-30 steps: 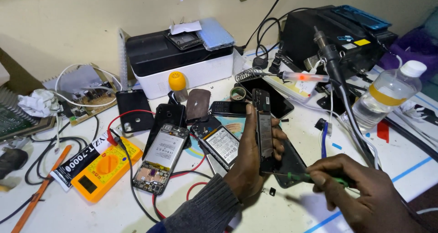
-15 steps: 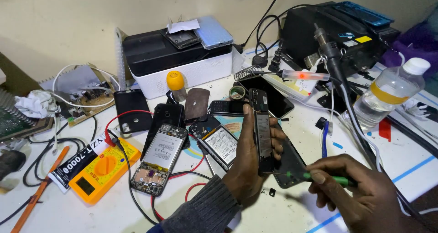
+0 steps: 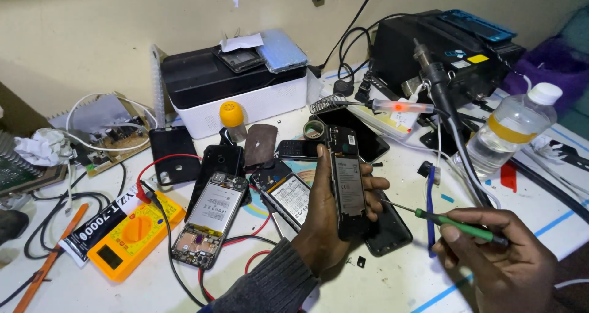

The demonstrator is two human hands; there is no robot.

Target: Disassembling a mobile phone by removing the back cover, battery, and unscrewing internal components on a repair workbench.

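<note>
My left hand (image 3: 328, 218) grips an opened smartphone (image 3: 346, 178) upright, back cover off, its battery and board facing me. My right hand (image 3: 500, 261) holds a thin screwdriver with a green handle (image 3: 457, 224); its metal tip points left, close to the phone's right edge beside my left fingers. Under the held phone a black phone back cover (image 3: 389, 230) lies flat on the white table (image 3: 405, 276). A tiny dark part (image 3: 361, 261) lies on the table below my left hand.
Two more opened phones (image 3: 211, 218) (image 3: 288, 196) lie left of my hand, beside a yellow multimeter (image 3: 132, 236) with red leads. Behind stand a black-and-white box (image 3: 236, 89), a soldering station (image 3: 442, 49), a soldering iron (image 3: 392, 106) and a clear plastic bottle (image 3: 512, 135). Blue tweezers (image 3: 431, 209) lie at right.
My right hand has drawn the screwdriver slightly right, its tip a little off the phone. My left hand keeps the phone upright in nearly the same place.
</note>
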